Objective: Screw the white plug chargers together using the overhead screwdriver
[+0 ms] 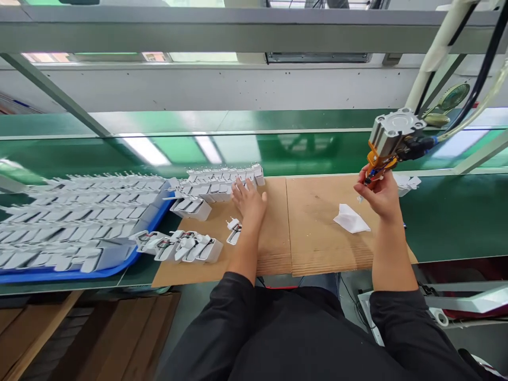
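Observation:
My left hand point(249, 201) rests with spread fingers on the right end of a row of white plastic parts point(218, 182) at the back of the cardboard. Beside my left wrist lies a single white part point(234, 231), partly covered by the arm. My right hand point(380, 193) is raised at the right, its fingers closed around the lower orange end of a hanging pneumatic tool point(391, 138). Whether a small part is also between those fingers cannot be made out. A white paper piece point(351, 219) lies on the cardboard between the hands.
A blue tray point(138, 253) at the left holds several rows of white parts. More white parts stand in a group point(182, 247) at the cardboard's front left. White pieces point(407, 183) lie behind my right hand. A metal bar point(238, 37) crosses above the bench.

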A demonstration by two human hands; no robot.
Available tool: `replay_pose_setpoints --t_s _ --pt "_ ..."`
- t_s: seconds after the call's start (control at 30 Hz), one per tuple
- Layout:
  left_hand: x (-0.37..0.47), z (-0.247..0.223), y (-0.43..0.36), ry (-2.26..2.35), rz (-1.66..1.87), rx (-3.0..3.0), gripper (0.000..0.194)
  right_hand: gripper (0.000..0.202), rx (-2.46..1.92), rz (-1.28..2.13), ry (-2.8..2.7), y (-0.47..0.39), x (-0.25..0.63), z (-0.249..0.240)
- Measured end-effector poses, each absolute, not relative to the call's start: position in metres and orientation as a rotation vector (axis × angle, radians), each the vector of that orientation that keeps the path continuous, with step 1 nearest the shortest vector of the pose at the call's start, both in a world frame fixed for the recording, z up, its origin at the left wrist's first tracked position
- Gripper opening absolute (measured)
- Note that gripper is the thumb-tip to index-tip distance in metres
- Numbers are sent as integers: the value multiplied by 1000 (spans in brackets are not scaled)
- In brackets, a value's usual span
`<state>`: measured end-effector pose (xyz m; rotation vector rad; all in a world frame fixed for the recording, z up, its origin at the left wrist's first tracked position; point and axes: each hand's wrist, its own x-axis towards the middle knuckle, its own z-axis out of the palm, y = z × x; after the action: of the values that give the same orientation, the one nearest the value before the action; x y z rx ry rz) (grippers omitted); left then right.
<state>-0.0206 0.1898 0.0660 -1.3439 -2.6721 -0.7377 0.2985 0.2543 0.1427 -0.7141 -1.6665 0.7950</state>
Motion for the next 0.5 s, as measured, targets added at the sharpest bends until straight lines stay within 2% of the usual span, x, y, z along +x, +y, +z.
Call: replay_pose_setpoints --t_s 0.13,0.23,0.37,0.5 --pt "-26 60 214 -2658 -803 -1305 72 52 -761 811 -1791 260 312 148" --pt "0 49 228 -2494 -916 -1576 66 60 -755 904 -1778 266 326 147" --pt "79 38 269 -2244 -1040 -2284 63 65 -731 946 -1729 269 345 145" --pt "176 52 312 -2086 -1199 -2821 73 65 -791 893 -1701 259 364 151"
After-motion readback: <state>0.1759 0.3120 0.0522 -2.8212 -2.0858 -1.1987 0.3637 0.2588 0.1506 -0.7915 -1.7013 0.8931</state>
